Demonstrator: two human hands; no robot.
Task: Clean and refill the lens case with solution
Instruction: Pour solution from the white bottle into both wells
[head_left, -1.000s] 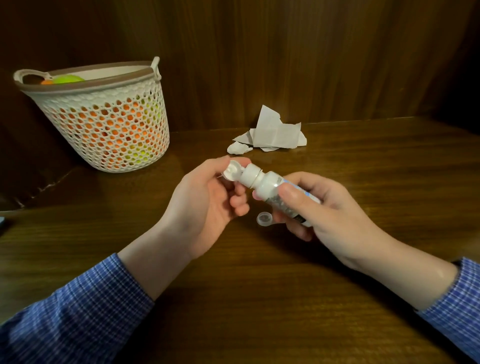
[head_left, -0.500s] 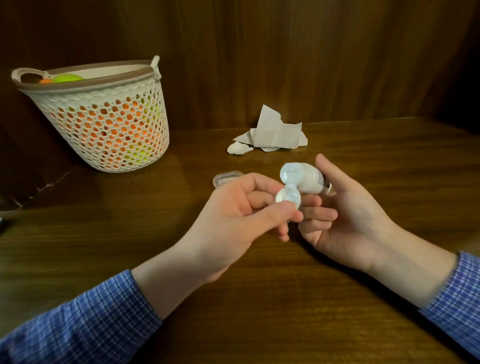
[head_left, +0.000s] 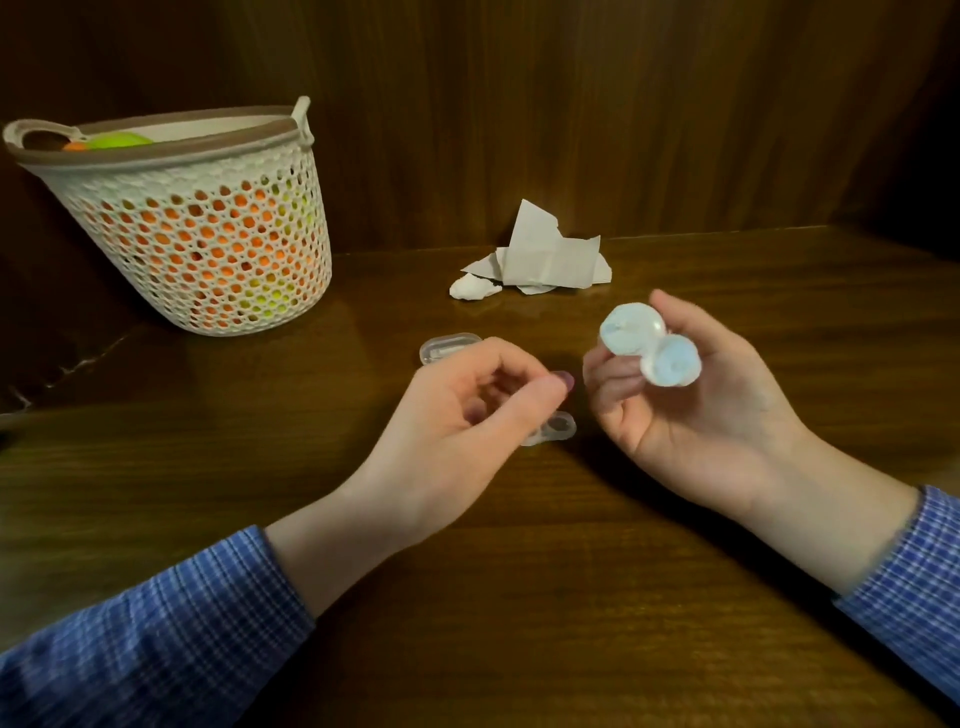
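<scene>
Left hand (head_left: 457, 410) raised over the table (head_left: 519, 597), palm turned inward, fingers (head_left: 498, 364) loosely curled, thumb tip near index tip, nothing visibly held. Right hand (head_left: 691, 410) palm up and tilted toward the camera, fingers curled round a small white bottle (head_left: 649, 345), thumb extended upward behind it. Both forearms enter from the lower corners, blue checked sleeves (head_left: 156, 639) at the wrists.

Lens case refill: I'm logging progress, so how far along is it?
Done: solution bottle has its flip cap open, gripped by the right hand. In hand: left hand hovers, fingers curled, over the lens case on the table. Left: filling; whether it holds solution can't be told.
</scene>
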